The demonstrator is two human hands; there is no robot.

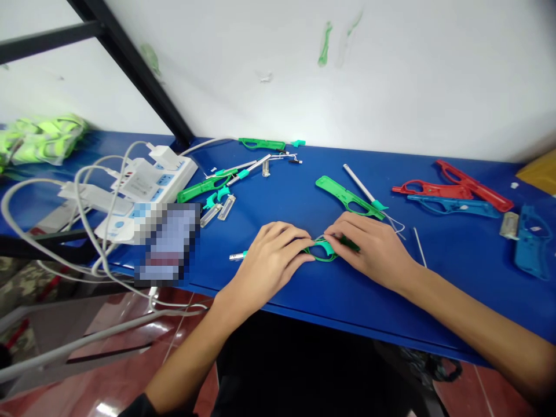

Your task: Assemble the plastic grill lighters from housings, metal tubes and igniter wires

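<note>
Green casing (324, 259), between left grip (278, 252) and right grip (372, 246), both pinching it

The looped plastic handle piece (325, 260) at centre is green, its small curved trigger (322, 249) turquoise. The flat, smooth tabletop (286, 202) is deep blue; the glossy floor tiles (102, 379) are dark red with pale joint lines.

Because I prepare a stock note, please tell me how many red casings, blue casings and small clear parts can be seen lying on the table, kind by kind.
Red casings: 2
Blue casings: 2
Small clear parts: 4
Total visible: 8
</note>
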